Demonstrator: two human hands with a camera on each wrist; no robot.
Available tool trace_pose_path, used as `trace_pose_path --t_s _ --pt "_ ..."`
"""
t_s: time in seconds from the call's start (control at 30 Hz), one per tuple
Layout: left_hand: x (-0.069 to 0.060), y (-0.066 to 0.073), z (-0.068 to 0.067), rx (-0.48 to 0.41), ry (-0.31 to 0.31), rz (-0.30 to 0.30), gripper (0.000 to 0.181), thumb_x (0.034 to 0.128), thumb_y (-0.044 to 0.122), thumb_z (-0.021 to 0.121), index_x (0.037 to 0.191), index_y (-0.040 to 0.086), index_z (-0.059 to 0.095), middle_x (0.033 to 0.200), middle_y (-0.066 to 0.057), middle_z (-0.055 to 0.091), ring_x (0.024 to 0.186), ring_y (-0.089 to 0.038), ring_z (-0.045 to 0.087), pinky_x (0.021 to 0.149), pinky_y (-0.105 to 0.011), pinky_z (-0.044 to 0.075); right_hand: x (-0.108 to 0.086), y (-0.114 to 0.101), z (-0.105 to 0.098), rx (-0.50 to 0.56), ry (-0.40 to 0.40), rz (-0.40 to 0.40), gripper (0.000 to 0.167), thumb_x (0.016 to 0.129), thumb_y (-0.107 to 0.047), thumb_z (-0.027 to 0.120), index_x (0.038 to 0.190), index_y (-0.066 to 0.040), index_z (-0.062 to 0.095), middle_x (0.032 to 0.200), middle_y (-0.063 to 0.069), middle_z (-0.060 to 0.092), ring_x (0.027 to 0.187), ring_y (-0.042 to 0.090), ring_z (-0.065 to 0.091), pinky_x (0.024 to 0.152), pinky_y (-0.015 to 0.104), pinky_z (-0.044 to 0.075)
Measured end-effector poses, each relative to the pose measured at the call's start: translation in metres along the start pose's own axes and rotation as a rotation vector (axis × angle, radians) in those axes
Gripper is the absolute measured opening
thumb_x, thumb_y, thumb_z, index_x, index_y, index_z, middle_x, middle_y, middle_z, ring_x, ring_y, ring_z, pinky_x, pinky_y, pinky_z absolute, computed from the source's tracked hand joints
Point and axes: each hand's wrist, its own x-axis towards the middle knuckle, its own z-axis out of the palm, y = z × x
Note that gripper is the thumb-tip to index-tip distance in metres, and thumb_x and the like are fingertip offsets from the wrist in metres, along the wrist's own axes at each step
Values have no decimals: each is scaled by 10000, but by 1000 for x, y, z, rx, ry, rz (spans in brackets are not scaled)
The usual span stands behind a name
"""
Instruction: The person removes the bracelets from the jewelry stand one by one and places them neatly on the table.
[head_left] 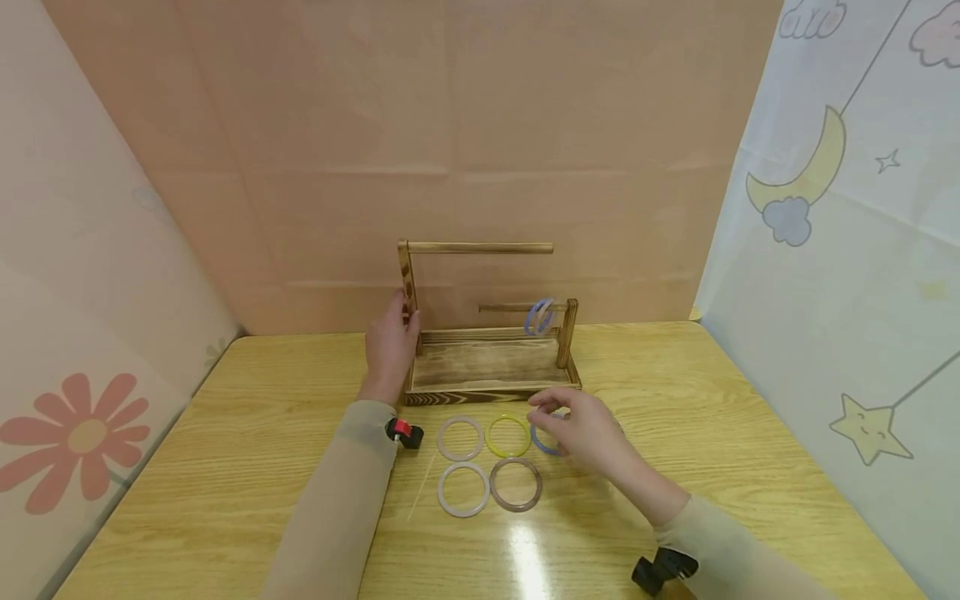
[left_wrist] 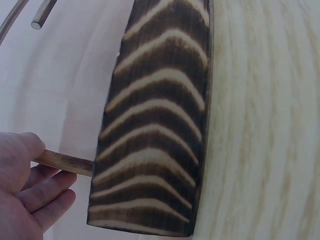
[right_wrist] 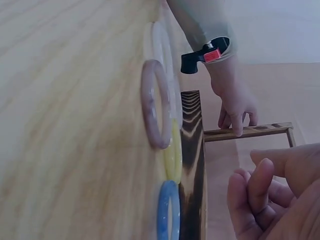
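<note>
My left hand [head_left: 390, 346] grips the tall left post [left_wrist: 65, 162] of a wooden rack, thumb on one side and fingers on the other. My right hand [head_left: 588, 429] hovers over a blue bangle [right_wrist: 163, 215] on the table, its fingers loosely bent; the right wrist view shows nothing between them. Left of that bangle lie a yellow bangle [head_left: 507, 456] and a pale pink one. Nearer to me are a white bangle [head_left: 463, 515] and a mauve bangle [head_left: 516, 509]. On the rack's lower rod [head_left: 498, 308] hang a blue bangle [head_left: 528, 321] and a pinkish one.
The rack's shallow tray [head_left: 468, 397] stands behind the loose bangles, with an upper rod [head_left: 480, 248] above it. The wooden table [head_left: 247, 467] meets a plain back wall [head_left: 315, 150] and printed side walls.
</note>
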Motion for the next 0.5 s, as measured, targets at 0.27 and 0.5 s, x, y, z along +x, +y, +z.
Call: trace_pose_path --t_s 0.27,0.5 --pt "0 2 -1 5 10 14 332 1089 118 720 1385 -5 633 1098 -248 783 904 -421 797 712 -573 636 17 -12 -3 131 78 -66 395 1068 -257 778 1428 -110 713 1233 65 751 676 365 702 566 362 559" --pt "0 0 0 11 9 18 358 1090 123 719 1409 -12 626 1082 -249 780 882 -414 793 702 -568 634 32 -19 -4 216 116 -84 537 1082 -320 758 1561 -134 603 1456 78 667 690 328 688 592 326 569"
